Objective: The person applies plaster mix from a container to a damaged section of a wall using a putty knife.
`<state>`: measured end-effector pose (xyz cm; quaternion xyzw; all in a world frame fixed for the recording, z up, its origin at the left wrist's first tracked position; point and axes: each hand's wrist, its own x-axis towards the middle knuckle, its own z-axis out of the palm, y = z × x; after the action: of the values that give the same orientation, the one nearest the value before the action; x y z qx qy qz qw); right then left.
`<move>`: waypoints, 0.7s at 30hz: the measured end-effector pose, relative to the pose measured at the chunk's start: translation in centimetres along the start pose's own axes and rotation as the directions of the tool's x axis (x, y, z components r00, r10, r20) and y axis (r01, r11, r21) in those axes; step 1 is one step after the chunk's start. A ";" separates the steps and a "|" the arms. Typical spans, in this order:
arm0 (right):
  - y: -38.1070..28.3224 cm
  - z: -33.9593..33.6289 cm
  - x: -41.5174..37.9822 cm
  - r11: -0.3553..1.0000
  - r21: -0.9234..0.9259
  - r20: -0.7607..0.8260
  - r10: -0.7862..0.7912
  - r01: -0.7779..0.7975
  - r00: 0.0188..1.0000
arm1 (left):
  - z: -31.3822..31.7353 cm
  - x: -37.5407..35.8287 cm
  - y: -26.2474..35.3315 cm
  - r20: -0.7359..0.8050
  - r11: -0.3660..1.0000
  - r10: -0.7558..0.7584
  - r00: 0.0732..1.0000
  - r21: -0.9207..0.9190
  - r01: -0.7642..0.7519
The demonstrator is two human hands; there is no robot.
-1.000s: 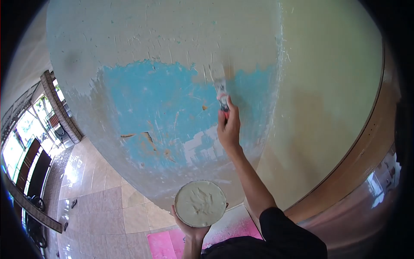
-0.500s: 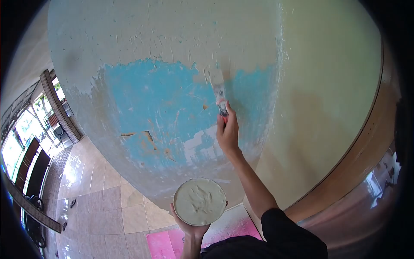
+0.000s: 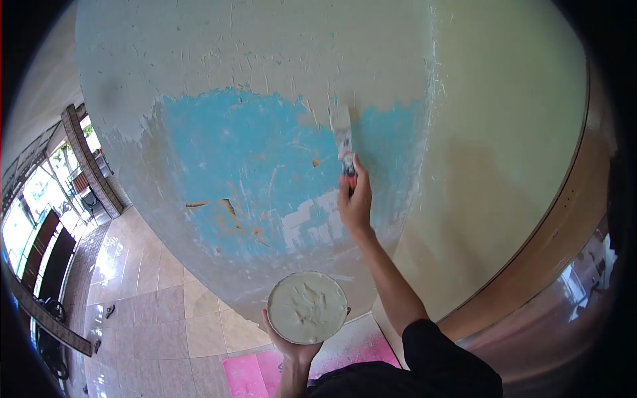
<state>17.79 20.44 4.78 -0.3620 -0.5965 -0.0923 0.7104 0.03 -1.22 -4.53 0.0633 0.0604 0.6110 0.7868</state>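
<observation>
The right hand (image 3: 355, 202) is closed around the red handle of a putty knife (image 3: 343, 138), whose blade is pressed flat against the wall (image 3: 265, 60) just above the fist. Compared with a second ago, the blade is set slightly further right and more upright, at the ragged border where pale putty meets the blue patch (image 3: 245, 152); the hand itself is shifted only a little. This suggests a short stroke is being worked along that border, and the blue area is not visibly smaller, so much of it is judged still uncovered. Below and left of the right hand, the left hand (image 3: 295, 351) is cupped under a round tub (image 3: 307, 308), which is held level and is full of off-white putty with knife marks in its surface; it is barely moved from before. Beyond the left hand, a pink sheet (image 3: 255, 375) is spread on the tiled floor (image 3: 152, 305). No brand, label or writing can be read anywhere.
</observation>
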 end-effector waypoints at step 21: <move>-0.3 0.5 2.5 0.999 -0.009 0.028 0.043 -0.043 0.999 | 0.3 0.0 -0.3 0.043 0.999 -0.030 0.999 0.027 0.029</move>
<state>17.93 21.28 7.18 -0.3789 -0.5979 -0.0743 0.7024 0.34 -1.26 -4.24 0.0858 0.0522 0.5970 0.7960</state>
